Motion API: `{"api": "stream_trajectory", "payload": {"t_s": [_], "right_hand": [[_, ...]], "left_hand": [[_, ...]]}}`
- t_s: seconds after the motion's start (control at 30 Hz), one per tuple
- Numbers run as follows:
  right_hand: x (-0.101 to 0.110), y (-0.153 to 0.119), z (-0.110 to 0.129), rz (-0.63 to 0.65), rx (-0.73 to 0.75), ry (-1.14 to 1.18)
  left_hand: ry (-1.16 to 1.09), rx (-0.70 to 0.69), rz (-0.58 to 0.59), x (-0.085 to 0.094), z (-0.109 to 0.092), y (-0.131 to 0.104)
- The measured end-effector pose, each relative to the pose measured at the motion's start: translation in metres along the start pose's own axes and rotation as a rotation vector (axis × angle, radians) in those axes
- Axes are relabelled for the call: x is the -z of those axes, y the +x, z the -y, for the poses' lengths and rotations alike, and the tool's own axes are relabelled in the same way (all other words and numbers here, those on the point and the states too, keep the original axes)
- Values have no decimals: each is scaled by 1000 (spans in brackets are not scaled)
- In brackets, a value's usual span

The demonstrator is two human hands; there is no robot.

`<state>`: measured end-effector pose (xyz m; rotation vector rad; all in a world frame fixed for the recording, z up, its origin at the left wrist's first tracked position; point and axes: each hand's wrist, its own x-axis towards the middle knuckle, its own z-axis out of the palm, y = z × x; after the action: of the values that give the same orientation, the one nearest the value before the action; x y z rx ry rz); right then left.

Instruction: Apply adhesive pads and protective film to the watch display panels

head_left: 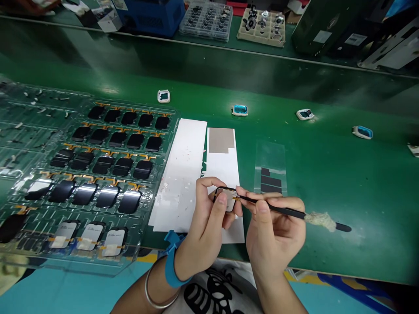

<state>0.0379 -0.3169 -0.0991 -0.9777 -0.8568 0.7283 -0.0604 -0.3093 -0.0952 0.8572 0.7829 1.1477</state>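
Observation:
Between the thumb and fingers of my left hand [206, 218] is a small watch display panel [230, 205], its pale back facing me and its rim dark. My right hand [276, 229] grips black tweezers [288, 211] with cloth-like wrapping near the far end. The tweezer tips meet the panel's right side, beside a small orange flex strip; whether they pinch it I cannot tell. Below both hands lies a white sheet [222, 168] with a grey-brown patch at its top. A second white sheet [185, 170], dotted with small scraps, is on its left.
A clear plastic tray [131, 255] with rows of display panels covers the left side. Several small watch cases [240, 110] are spaced along the back. A clear film with dark strips [271, 180] lies right of the sheets. Boxes and a blue machine [150, 17] stand on the shelf.

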Motion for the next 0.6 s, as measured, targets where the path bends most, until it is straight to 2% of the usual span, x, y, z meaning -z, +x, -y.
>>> {"api": "stream_trajectory", "payload": {"t_s": [0.27,0.5,0.6], "right_hand": [[0,0,0,-22,-37,-10],[2,0,2,-13,-69,-11],[2,0,3,-9,-102,-17]], "left_hand": [[42,4,-24,-1,0,0],[82,-63,21,0,3,-1],[116,-73,5,2,5,-2]]}}
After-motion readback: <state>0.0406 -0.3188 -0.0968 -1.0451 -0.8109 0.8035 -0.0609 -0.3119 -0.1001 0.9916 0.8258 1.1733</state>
